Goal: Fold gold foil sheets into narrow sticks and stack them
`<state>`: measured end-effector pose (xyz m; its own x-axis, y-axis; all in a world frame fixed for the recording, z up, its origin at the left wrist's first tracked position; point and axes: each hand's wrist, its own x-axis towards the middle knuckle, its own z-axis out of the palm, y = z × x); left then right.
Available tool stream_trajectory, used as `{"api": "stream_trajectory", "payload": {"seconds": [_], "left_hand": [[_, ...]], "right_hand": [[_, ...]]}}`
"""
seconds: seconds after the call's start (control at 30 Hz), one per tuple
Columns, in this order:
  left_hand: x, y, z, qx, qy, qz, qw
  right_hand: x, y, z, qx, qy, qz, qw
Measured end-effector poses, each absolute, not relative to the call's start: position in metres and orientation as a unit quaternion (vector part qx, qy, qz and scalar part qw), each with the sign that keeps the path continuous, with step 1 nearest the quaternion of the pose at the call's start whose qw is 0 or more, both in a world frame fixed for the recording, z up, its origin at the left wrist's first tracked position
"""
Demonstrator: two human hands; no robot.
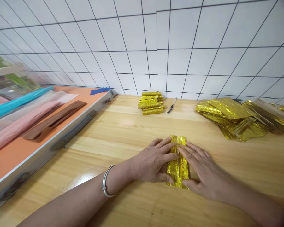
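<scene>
A sheet of shiny gold foil paper [184, 170] lies on the wooden table, its two long sides folded in so that they meet along a middle seam. My left hand [155, 160] rests flat on its left half, fingers spread toward the seam. From the other side my right hand [203, 167] presses on the right half with its fingers stretched out. Both thumbs touch the foil near its front end. Parts of the sheet are hidden under the fingers.
Narrow folded gold strips [151, 104] are stacked near the tiled wall [132, 37], beside a pen [172, 105]. More gold foil sheets [232, 116] lie heaped at the back right. On the left, a raised orange board [85, 94] carries brown crepe paper [54, 121], pink paper [28, 126] and blue paper [21, 101].
</scene>
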<state>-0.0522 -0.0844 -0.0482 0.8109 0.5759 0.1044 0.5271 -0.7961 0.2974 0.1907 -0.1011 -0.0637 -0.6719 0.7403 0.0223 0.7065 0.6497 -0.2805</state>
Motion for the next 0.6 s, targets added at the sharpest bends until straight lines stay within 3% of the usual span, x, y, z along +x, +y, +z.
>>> {"api": "stream_trajectory", "payload": {"seconds": [0.6], "left_hand": [[-0.0585,-0.0762,-0.0496,0.945,0.256,0.09,0.181]], "right_hand": [[0.194,-0.0944,-0.0655,-0.354,-0.924,0.128,0.068]]}}
